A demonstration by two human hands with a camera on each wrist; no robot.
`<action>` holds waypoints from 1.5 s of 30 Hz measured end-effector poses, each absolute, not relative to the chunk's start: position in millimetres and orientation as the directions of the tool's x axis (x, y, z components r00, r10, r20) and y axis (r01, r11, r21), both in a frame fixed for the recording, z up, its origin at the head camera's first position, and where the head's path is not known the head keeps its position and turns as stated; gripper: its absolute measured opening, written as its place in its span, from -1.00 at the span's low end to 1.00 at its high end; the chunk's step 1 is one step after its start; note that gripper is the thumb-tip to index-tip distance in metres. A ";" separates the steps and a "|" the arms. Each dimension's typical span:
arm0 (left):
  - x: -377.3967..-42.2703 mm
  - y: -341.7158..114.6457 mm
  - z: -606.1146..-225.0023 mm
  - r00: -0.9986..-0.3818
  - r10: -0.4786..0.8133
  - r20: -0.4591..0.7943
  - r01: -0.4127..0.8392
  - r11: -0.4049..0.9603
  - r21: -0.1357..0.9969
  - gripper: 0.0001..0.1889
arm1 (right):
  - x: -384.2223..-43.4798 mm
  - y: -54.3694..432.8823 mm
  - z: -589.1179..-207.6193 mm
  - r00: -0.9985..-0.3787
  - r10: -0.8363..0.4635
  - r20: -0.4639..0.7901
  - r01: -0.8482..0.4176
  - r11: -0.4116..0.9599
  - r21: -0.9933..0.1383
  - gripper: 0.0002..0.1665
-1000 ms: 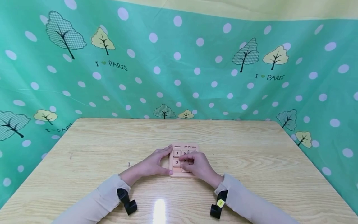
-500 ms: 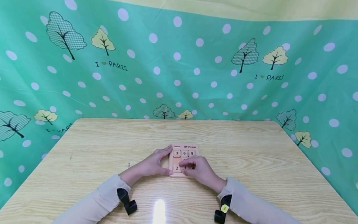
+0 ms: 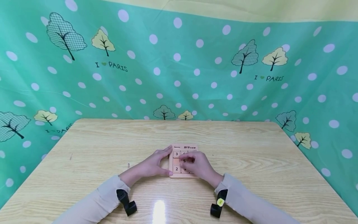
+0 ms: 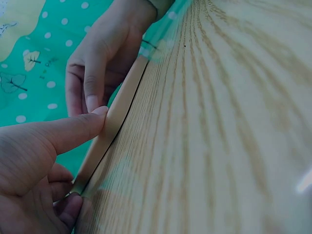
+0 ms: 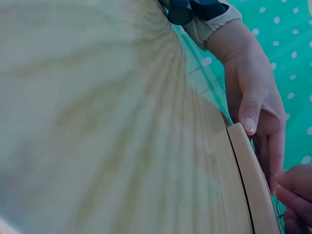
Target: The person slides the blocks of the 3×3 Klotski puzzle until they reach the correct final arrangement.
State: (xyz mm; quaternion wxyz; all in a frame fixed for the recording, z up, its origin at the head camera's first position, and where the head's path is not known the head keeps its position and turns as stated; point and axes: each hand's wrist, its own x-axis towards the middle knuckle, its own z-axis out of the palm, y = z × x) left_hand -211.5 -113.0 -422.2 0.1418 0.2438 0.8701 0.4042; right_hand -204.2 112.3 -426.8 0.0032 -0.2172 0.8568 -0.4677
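Note:
A pink number slide puzzle [image 3: 171,161] lies on the table. My left hand [image 3: 151,163] grips its left side in the head view, fingertips at the top left corner and thumb at the lower left; in the left wrist view the thumb presses the near edge. My right hand [image 3: 199,163] is over the right part, index finger and thumb around the tile marked 5 [image 3: 184,161]. Tile 3 [image 3: 176,154] sits top left and tile 2 [image 3: 176,169] bottom left, with a vacant slot between them. The right hand covers several tiles on the right.
The pale wood table [image 3: 98,143] surrounds the puzzle. Behind it hangs a green dotted curtain [image 3: 179,68] with printed trees. Black wrist cameras are strapped on both sleeves, and a light reflection shows at the table's near side.
Tile 2 has slid down from the middle row into the bottom left corner, opening a slot above it. The right hand dipped lower, then came back up. The left hand stays in place.

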 end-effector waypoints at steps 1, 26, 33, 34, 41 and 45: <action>-211.6 -113.1 -422.1 -0.841 0.538 -0.051 0.307 0.553 0.774 0.02 | -206.5 111.5 -426.5 -0.908 -0.370 0.199 -0.367 0.470 -0.803 -0.74; -211.9 -114.1 -422.6 -0.839 0.542 -0.039 0.320 0.551 0.771 0.02 | -228.1 101.4 -424.8 -0.928 -0.323 0.187 -0.341 0.527 -0.778 -0.72; -211.6 -113.3 -423.1 -0.839 0.541 -0.049 0.308 0.549 0.777 0.01 | -226.4 101.5 -425.4 -0.923 -0.335 0.191 -0.351 0.525 -0.775 -0.73; -211.5 -113.3 -423.1 -0.839 0.541 -0.048 0.309 0.549 0.777 0.01 | -226.3 101.7 -425.6 -0.921 -0.338 0.193 -0.355 0.525 -0.774 -0.73; -211.4 -113.4 -422.6 -0.839 0.543 -0.045 0.312 0.546 0.778 0.02 | -221.4 104.2 -425.3 -0.911 -0.368 0.185 -0.363 0.507 -0.781 -0.76; -211.6 -113.1 -423.2 -0.840 0.541 -0.047 0.310 0.548 0.777 0.02 | -217.4 105.8 -425.4 -0.904 -0.390 0.174 -0.364 0.490 -0.792 -0.76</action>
